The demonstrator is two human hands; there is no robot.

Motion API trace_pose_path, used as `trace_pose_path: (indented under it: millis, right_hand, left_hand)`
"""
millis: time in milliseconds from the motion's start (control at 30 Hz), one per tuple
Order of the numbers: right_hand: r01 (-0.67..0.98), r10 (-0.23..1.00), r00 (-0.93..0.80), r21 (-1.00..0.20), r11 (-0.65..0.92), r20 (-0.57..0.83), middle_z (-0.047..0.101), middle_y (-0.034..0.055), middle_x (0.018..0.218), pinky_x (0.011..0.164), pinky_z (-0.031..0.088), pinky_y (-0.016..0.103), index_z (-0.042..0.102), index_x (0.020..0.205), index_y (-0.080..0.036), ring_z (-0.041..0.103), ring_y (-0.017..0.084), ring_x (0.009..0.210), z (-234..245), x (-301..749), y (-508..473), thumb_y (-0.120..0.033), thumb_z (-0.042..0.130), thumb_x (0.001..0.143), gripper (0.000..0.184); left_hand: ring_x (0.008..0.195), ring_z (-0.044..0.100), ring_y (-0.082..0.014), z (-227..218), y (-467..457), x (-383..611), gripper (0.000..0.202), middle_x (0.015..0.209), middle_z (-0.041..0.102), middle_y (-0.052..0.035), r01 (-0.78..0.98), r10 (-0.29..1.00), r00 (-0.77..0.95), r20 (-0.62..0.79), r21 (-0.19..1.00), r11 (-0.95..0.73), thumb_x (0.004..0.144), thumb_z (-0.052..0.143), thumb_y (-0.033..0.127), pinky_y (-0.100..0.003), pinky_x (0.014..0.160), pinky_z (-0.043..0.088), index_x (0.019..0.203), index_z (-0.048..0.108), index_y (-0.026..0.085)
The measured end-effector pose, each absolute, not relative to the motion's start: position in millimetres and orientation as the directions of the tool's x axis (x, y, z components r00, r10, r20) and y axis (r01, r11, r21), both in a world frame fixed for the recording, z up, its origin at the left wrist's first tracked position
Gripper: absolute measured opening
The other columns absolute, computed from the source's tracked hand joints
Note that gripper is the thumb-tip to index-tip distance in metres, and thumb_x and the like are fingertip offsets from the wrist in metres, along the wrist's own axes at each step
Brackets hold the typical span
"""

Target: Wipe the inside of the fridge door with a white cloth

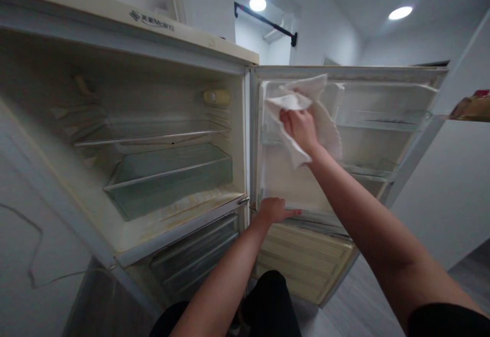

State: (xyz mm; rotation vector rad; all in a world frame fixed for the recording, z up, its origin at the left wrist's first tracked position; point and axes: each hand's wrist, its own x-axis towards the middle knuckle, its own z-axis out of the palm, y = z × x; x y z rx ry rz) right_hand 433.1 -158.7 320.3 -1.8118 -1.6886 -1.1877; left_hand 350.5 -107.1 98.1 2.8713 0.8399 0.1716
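Observation:
My right hand [300, 125] is closed around a bunched white cloth [327, 127] with a scalloped edge. The cloth hangs loosely around the fingers, in front of the inner side of the opened fridge door [294, 186]. Lower down, my left hand [273, 209] rests at the door's bottom rack [321, 222], one finger stretched out along it to the right; its other fingers are partly hidden. To the left is the fridge compartment [161, 81], with a glass shelf [153, 138] and a clear drawer [172, 184] inside. Yellowish stains mark the compartment floor [184, 207].
Below, the freezer section shows clear drawers [199, 245], and its cream-coloured door [302, 260] stands open. Clear door racks [378, 122] line the upper door's right part. A thin cable [40, 245] hangs at left. My knees [271, 301] are close to the freezer.

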Motion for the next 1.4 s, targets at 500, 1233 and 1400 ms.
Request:
trace_pose_path:
  millis: [500,1233,1400]
  right_hand:
    - [0.968,0.853,0.135,0.116,-0.222,0.504,0.07,0.0222,0.115,0.091,0.048,0.039,0.056,0.134,-0.008,0.067,0.033,0.105,330,408,-126,-0.066,0.064,0.085,0.077]
    - [0.968,0.923,0.116,0.165,-0.187,0.367,0.074,0.0162,0.114,0.078,0.049,0.038,0.069,0.127,-0.021,0.07,0.035,0.101,337,477,-176,-0.082,0.056,0.081,0.077]
    - [0.939,0.892,0.14,0.228,-0.258,0.43,0.075,0.0151,0.107,0.078,0.049,0.036,0.074,0.113,-0.021,0.07,0.034,0.099,332,461,-170,-0.076,0.063,0.079,0.065]
  left_hand:
    - [0.108,0.07,-0.0357,92,-106,362,0.097,0.111,0.075,-0.017,0.585,0.604,0.793,0.074,0.183,-0.79,0.074,0.028,0.098,-0.04,0.09,0.052,0.11,0.072,0.02]
    - [0.102,0.072,-0.0339,91,-109,365,0.096,0.106,0.076,-0.0162,0.602,0.622,0.774,0.12,0.165,-0.781,0.073,0.028,0.098,-0.04,0.086,0.054,0.103,0.074,0.02]
    - [0.103,0.072,-0.0356,92,-110,367,0.099,0.105,0.076,-0.0182,0.595,0.616,0.774,0.146,0.164,-0.787,0.074,0.025,0.099,-0.042,0.089,0.054,0.101,0.075,0.017]
